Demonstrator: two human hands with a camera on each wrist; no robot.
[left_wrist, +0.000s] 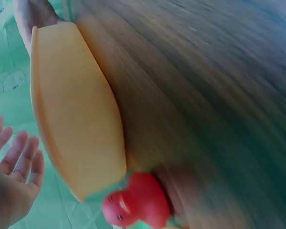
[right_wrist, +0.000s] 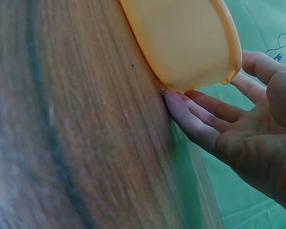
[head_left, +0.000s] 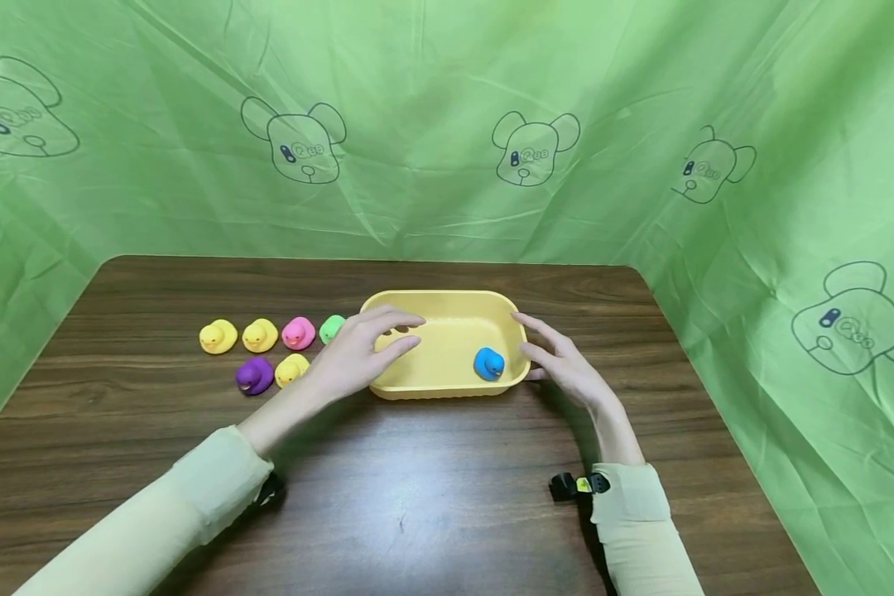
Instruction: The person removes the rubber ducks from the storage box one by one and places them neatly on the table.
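A shallow yellow plastic basin (head_left: 447,383) stands on the table with a blue rubber duck (head_left: 488,364) inside, near its right end. Over the basin's left end hovers my left hand (head_left: 358,352), fingers spread and loosely bent, nothing between them. At the opposite end my right hand (head_left: 566,364) touches the outer wall and rim with its extended fingers; the right wrist view shows fingertips (right_wrist: 174,98) right at the basin's base. A red rubber duck (left_wrist: 145,202) sits beside the basin in the left wrist view; in the head view my left hand hides it.
Left of the basin are more rubber ducks: a pink one (head_left: 298,333), a green one (head_left: 331,329), a purple one (head_left: 254,376) and several yellow ones, such as the yellow duck (head_left: 218,337). A green printed curtain (head_left: 417,215) hangs behind the wooden table (head_left: 417,480).
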